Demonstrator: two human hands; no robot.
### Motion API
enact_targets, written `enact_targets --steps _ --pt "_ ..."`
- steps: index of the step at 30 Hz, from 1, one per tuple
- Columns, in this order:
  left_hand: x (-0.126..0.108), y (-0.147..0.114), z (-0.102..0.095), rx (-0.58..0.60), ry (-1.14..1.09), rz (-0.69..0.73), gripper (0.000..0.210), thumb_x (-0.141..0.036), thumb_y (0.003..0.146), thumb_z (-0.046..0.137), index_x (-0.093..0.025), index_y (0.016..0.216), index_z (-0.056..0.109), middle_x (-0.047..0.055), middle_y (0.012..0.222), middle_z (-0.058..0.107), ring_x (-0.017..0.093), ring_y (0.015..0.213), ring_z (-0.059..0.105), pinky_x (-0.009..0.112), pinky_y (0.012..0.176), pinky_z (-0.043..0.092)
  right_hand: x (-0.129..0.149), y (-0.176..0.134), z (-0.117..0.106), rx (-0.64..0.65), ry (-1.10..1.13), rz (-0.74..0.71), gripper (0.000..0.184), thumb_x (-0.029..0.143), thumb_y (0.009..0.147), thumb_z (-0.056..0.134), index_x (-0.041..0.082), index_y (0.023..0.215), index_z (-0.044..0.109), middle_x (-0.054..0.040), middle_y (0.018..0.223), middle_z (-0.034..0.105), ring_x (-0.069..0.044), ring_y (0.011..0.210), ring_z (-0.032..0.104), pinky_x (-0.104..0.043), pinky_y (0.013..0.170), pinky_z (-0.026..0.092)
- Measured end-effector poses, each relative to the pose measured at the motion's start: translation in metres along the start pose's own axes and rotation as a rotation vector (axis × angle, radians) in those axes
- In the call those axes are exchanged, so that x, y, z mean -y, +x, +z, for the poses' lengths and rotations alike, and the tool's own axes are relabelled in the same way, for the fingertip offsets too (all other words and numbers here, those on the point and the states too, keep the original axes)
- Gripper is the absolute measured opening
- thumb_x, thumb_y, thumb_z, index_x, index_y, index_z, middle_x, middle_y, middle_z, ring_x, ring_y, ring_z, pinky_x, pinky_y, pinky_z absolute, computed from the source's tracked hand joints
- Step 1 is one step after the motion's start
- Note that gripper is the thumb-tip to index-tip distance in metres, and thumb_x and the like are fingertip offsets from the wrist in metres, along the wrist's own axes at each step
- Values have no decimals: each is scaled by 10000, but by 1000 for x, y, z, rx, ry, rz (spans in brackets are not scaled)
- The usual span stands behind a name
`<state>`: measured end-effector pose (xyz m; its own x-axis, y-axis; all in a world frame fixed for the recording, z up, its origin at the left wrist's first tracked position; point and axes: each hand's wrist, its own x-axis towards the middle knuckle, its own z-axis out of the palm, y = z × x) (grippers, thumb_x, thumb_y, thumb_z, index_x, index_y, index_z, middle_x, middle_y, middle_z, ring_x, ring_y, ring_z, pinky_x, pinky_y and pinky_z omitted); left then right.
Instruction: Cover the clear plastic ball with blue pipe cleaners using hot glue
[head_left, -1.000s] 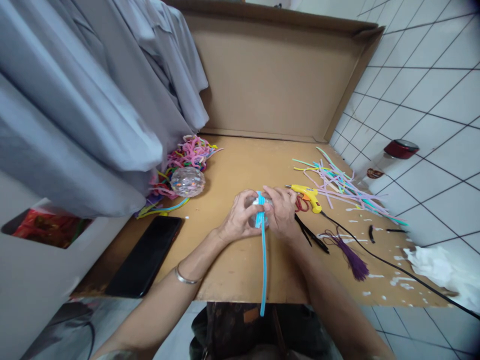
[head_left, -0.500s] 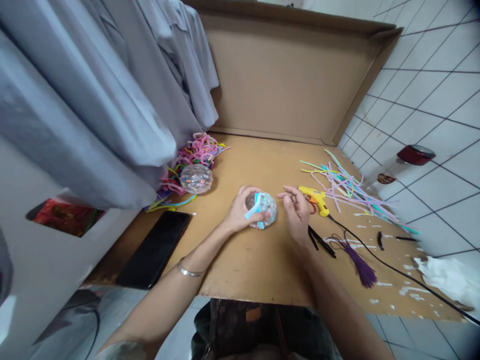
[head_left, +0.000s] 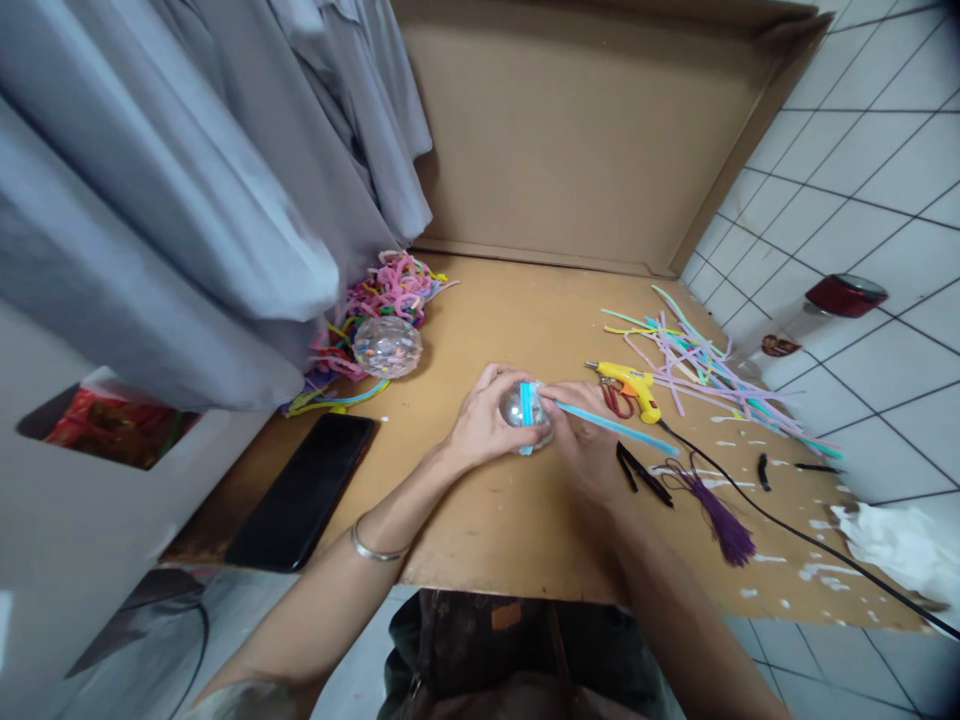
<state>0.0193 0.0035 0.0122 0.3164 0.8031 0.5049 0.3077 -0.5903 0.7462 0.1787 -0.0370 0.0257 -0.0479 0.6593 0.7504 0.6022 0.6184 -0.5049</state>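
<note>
My left hand (head_left: 484, 418) curls its fingers and thumb around a small clear plastic ball (head_left: 512, 406). Across the ball's front runs a light-blue pipe cleaner (head_left: 619, 427), whose loose length sticks out to the right past my right hand (head_left: 589, 450). At the ball's right side, the fingers of my right hand pinch the blue strip close to the surface; their tips are partly hidden. A second clear ball (head_left: 387, 347), dotted with coloured specks, rests at the left by a heap of pink and multicoloured pipe cleaners (head_left: 394, 290).
Right of my hands lie a yellow glue gun (head_left: 634, 388) with a black cord, black strips (head_left: 645, 475), a purple tassel (head_left: 724, 525) and loose pastel pipe cleaners (head_left: 686, 360). A black phone (head_left: 304, 490) lies left. A red-lidded jar (head_left: 844, 297) stands by the tiled wall; crumpled tissue (head_left: 892, 545) lies below.
My right hand has moved left to the ball and closed on the blue pipe cleaner. The strip's long end now points right. The ball has turned in my left hand.
</note>
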Motion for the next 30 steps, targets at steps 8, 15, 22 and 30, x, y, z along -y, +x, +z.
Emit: enact_targets --steps 8,15,22,30 --pt "3 3 -5 16 16 -48 570 -390 623 840 -215 1125 633 64 1134 581 234 1060 606 390 933 533 3 -2 2 -95 159 186 191 347 937 558 298 945 742 -11 912 758 -215 876 693 -386 810 562" --pt "9 3 -6 36 27 -41 640 -465 618 857 -217 1156 616 76 1158 580 246 1094 601 408 955 525 9 1 5 -126 258 242 201 320 946 543 265 914 734 -20 892 765 -196 826 707 -346 765 571" --pt "9 11 -6 57 36 -55 633 -474 620 851 -211 1148 620 74 1127 588 245 1056 614 409 923 538 5 0 7 -86 258 234 162 319 932 554 261 921 705 -31 919 744 -198 887 689 -364 823 561" --pt "7 39 1 137 88 -59 604 -380 609 846 -166 1135 640 80 1110 608 245 1050 620 398 956 519 -23 17 14 -135 367 390 175 387 845 631 218 872 665 -35 852 725 -198 811 675 -360 784 553"
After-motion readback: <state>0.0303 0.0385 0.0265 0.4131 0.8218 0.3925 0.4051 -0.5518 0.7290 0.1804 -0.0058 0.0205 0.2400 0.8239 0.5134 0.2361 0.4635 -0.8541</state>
